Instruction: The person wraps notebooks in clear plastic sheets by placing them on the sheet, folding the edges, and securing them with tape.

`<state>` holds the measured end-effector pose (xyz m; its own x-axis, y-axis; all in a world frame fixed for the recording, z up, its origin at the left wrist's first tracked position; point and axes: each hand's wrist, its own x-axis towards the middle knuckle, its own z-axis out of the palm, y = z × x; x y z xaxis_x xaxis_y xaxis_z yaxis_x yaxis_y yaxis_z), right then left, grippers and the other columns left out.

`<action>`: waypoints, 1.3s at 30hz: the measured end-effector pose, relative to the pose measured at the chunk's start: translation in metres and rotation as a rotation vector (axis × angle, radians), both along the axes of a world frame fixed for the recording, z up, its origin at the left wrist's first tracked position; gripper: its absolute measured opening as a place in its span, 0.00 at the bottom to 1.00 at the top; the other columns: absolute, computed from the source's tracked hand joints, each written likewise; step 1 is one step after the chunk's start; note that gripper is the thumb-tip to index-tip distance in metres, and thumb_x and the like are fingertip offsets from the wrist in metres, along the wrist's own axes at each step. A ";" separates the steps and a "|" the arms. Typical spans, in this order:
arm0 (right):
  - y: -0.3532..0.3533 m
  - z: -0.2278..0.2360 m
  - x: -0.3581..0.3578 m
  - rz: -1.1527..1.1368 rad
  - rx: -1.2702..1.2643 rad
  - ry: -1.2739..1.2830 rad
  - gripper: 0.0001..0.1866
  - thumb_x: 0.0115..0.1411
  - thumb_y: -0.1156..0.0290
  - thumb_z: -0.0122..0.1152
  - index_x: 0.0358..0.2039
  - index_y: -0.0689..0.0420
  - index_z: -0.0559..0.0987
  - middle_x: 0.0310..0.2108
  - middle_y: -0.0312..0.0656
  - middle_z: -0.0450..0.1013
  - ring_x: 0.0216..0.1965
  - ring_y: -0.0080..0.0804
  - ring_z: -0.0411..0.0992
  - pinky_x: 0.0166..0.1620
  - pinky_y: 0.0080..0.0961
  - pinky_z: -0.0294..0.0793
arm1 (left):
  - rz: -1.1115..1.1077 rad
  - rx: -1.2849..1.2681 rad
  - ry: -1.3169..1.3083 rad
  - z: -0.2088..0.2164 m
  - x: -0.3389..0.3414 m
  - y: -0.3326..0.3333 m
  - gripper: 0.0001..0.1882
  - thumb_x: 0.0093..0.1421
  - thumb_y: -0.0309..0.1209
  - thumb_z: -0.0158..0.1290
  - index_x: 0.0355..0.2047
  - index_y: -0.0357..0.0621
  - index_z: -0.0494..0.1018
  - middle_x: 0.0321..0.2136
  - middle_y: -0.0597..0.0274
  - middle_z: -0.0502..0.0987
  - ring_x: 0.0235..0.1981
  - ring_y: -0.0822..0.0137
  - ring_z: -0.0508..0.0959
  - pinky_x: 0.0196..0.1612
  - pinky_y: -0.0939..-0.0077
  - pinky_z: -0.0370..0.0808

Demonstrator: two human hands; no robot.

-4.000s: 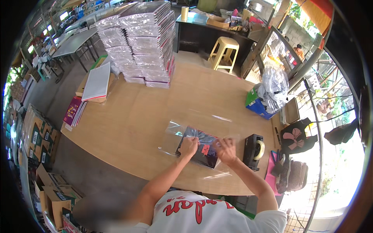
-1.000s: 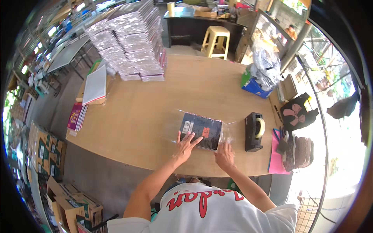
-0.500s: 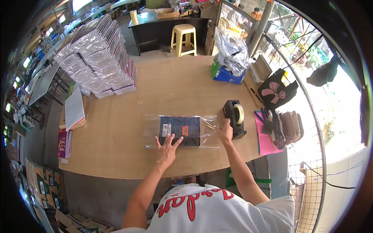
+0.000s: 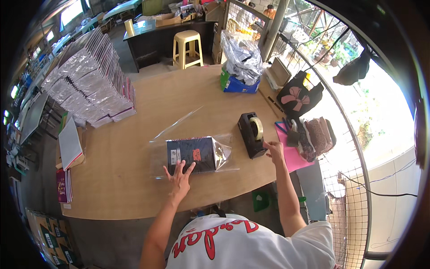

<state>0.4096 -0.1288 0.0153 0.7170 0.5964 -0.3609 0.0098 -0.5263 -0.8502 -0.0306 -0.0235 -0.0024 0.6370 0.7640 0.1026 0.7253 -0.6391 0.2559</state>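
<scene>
A dark-covered book (image 4: pixel 204 152) with an orange label and a white label lies on a sheet of clear plastic film (image 4: pixel 156 157), which spreads past its sides. The film looks creased and shiny at the book's right end. My left hand (image 4: pixel 180 179) rests on the book's near edge, its fingers spread. To the right stands a black tape dispenser (image 4: pixel 245 130) with a roll of clear tape (image 4: pixel 256 128). At its near end my right hand (image 4: pixel 275 151) pinches the tape's end, though the strip itself is barely visible.
A tall stack of plastic-wrapped books (image 4: pixel 89 80) stands at the far left, above a white pad (image 4: pixel 70 141) and purple books (image 4: pixel 64 186). A blue-green box (image 4: pixel 239 84) stuffed with plastic is at the back. Pink paper (image 4: pixel 298 159), scissors (image 4: pixel 282 127) and folded cloths (image 4: pixel 317 138) lie right.
My right hand has left the film's right edge and moved to the near end of the tape dispenser. My left hand stays on the book. The whole view has shifted.
</scene>
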 end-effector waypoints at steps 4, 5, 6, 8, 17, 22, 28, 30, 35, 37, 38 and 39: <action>-0.028 -0.013 -0.036 -0.150 0.020 0.077 0.13 0.59 0.60 0.67 0.28 0.58 0.81 0.31 0.37 0.75 0.34 0.29 0.73 0.37 0.34 0.75 | 0.038 0.011 0.025 0.000 -0.008 -0.001 0.46 0.48 0.17 0.55 0.66 0.73 0.59 0.63 0.60 0.61 0.69 0.57 0.57 0.64 0.22 0.36; -0.033 -0.020 -0.043 -0.170 0.015 0.121 0.13 0.60 0.60 0.67 0.28 0.58 0.81 0.31 0.37 0.74 0.33 0.29 0.74 0.37 0.34 0.76 | 0.045 0.012 0.022 0.000 -0.010 -0.002 0.46 0.48 0.17 0.55 0.66 0.73 0.59 0.63 0.60 0.61 0.69 0.57 0.56 0.64 0.22 0.36; -0.038 -0.041 -0.041 -0.255 0.165 0.434 0.12 0.61 0.61 0.65 0.29 0.57 0.81 0.29 0.37 0.74 0.32 0.29 0.74 0.35 0.34 0.76 | 0.034 0.011 0.010 0.001 -0.007 -0.003 0.46 0.49 0.17 0.55 0.66 0.73 0.59 0.63 0.60 0.61 0.69 0.57 0.56 0.64 0.22 0.37; -0.058 -0.100 -0.029 -0.429 0.477 1.050 0.10 0.63 0.64 0.62 0.30 0.56 0.80 0.26 0.38 0.74 0.29 0.30 0.74 0.31 0.33 0.78 | -0.010 -0.038 -0.013 0.012 0.006 -0.005 0.45 0.49 0.18 0.55 0.66 0.73 0.59 0.63 0.59 0.60 0.69 0.57 0.56 0.64 0.22 0.37; 0.091 0.047 -0.219 0.766 0.479 0.340 0.53 0.60 0.79 0.61 0.73 0.46 0.35 0.19 0.30 0.64 0.19 0.17 0.61 0.21 0.17 0.60 | 0.082 -0.025 -0.085 -0.006 -0.008 -0.004 0.45 0.48 0.19 0.57 0.64 0.75 0.62 0.63 0.57 0.58 0.69 0.57 0.57 0.64 0.24 0.39; 0.181 0.003 -0.257 1.329 0.038 -0.404 0.64 0.51 0.65 0.74 0.72 0.51 0.32 0.28 0.50 0.77 0.26 0.38 0.76 0.31 0.31 0.75 | 0.072 -0.019 -0.147 -0.006 -0.005 -0.002 0.45 0.47 0.18 0.58 0.63 0.76 0.64 0.61 0.60 0.57 0.66 0.59 0.59 0.64 0.25 0.42; 0.194 0.008 -0.263 1.365 -0.381 -0.809 0.69 0.42 0.56 0.79 0.72 0.55 0.36 0.34 0.54 0.80 0.41 0.50 0.79 0.45 0.40 0.77 | 0.067 0.006 -0.140 0.006 -0.028 0.006 0.44 0.46 0.21 0.60 0.62 0.74 0.65 0.59 0.61 0.60 0.65 0.60 0.61 0.64 0.25 0.43; 0.188 0.008 -0.255 1.429 -0.314 -0.793 0.70 0.43 0.54 0.78 0.72 0.51 0.34 0.36 0.56 0.79 0.42 0.52 0.78 0.44 0.41 0.76 | 0.143 0.204 -0.085 -0.011 -0.050 0.015 0.43 0.47 0.21 0.59 0.63 0.71 0.64 0.57 0.59 0.62 0.65 0.58 0.61 0.65 0.28 0.45; 0.203 0.026 -0.223 1.482 -0.206 -0.661 0.59 0.42 0.51 0.78 0.70 0.47 0.51 0.37 0.53 0.78 0.43 0.52 0.77 0.47 0.44 0.75 | 0.563 0.075 -0.362 0.006 -0.109 -0.001 0.33 0.51 0.24 0.58 0.59 0.52 0.66 0.50 0.53 0.69 0.56 0.53 0.68 0.63 0.48 0.58; 0.220 0.020 -0.226 1.239 -0.040 -0.538 0.54 0.42 0.47 0.77 0.66 0.50 0.61 0.39 0.54 0.77 0.45 0.53 0.76 0.48 0.44 0.74 | 0.776 -0.653 -1.058 0.010 -0.091 -0.019 0.25 0.52 0.23 0.58 0.52 0.45 0.70 0.46 0.53 0.72 0.48 0.56 0.72 0.56 0.59 0.65; 0.230 -0.007 -0.220 1.241 0.024 -0.693 0.52 0.41 0.46 0.77 0.63 0.52 0.64 0.39 0.54 0.77 0.45 0.53 0.76 0.48 0.44 0.74 | 0.799 -1.316 -1.513 0.012 -0.053 -0.029 0.21 0.51 0.22 0.58 0.47 0.43 0.72 0.43 0.55 0.73 0.45 0.59 0.74 0.51 0.65 0.69; 0.246 -0.047 -0.208 1.207 0.075 -0.859 0.50 0.40 0.44 0.77 0.61 0.53 0.67 0.39 0.54 0.77 0.46 0.53 0.75 0.49 0.43 0.74 | 0.684 -1.530 -1.634 -0.008 -0.029 -0.022 0.22 0.50 0.20 0.55 0.47 0.40 0.70 0.43 0.57 0.73 0.45 0.61 0.73 0.50 0.69 0.68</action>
<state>0.2017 0.1174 -0.0320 -0.2408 0.9699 -0.0357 0.9001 0.2094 -0.3820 -0.0593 -0.0450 -0.0108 0.3644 0.7390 -0.5667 -0.5506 0.6618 0.5088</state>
